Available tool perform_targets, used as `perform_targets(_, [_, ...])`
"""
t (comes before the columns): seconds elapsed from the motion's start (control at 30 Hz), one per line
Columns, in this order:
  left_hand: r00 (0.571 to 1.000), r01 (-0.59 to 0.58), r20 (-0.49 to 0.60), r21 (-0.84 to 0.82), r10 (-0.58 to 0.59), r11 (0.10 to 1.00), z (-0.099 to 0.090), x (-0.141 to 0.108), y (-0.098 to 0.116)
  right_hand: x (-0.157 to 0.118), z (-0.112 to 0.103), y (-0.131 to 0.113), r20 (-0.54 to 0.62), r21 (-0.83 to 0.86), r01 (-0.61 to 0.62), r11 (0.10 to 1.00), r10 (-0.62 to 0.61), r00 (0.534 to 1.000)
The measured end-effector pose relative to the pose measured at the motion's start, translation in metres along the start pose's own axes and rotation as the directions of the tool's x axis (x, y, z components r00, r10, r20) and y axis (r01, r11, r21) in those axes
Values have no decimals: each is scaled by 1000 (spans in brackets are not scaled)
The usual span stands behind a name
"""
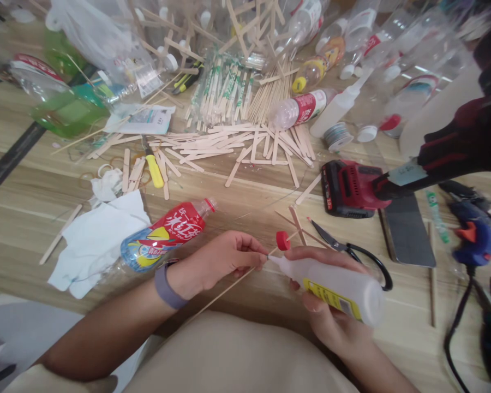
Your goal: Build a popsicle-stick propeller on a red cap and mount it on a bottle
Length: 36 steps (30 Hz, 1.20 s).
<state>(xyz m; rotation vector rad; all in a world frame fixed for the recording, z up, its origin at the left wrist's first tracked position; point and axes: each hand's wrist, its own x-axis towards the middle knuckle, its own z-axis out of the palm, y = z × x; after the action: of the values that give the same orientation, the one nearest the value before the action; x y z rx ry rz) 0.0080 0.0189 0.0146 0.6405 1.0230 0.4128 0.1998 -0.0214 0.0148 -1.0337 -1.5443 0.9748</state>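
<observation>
The thin stick is pinched by the left hand, the red cap seen between that hand's two and three o'clock; past three, the squeeze bottle is gripped by the right hand.

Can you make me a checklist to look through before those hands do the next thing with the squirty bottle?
1. Squeeze bottle held firmly: ok, the right hand is wrapped around it.
2. Thin wooden stick held: ok, the left hand has it at the fingertips.
3. Red cap on the stick: ok, the stick seems to run through it.
4. Nozzle touching the stick: cannot tell; its tip is right by the left fingertips, but the contact is too small to see.
5. Scissors well away: not ok, I'd say; they lie close beside the right hand.
</observation>
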Motion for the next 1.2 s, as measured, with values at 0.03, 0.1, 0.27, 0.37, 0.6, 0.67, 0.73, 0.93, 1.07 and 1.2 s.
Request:
perform_targets(0.03, [1000,0,1,3,0,1000,0,0,0,0,0,0,4,11,-6,1000,6,1000])
perform_targets(0.1, [1000,1,2,7,-1,1000,0,0,0,-1,0,1,12,28,-16,999,15,1000])
perform_targets(0.27, [1000,3,14,11,-4,1000,0,1,-1,-2,0,1,69,113,-3,994,-5,998])
perform_targets(0.37, [1000,5,8,13,-5,1000,0,1,0,-2,1,0,98,181,-24,983,6,995])
perform_targets(0.6, [1000,2,18,9,-3,1000,0,0,1,-3,3,-4,85,196,-22,980,5,996])
perform_targets(0.67, [1000,6,16,15,-6,1000,0,0,1,-2,4,-5,81,197,-19,980,3,997])
perform_targets(0.73, [1000,5,13,18,-6,1000,0,1,1,-1,5,-5,75,199,-10,980,-5,997])
perform_targets(0.93, [1000,-1,22,7,1,1000,-1,1,0,1,6,-7,76,176,9,984,-23,997])
perform_targets(1.07, [1000,-5,17,-2,5,1000,-1,1,0,1,5,-6,97,179,-8,984,-10,995])
perform_targets(1.2, [1000,6,14,12,-6,1000,0,1,0,0,5,-6,99,177,-18,984,1,995])
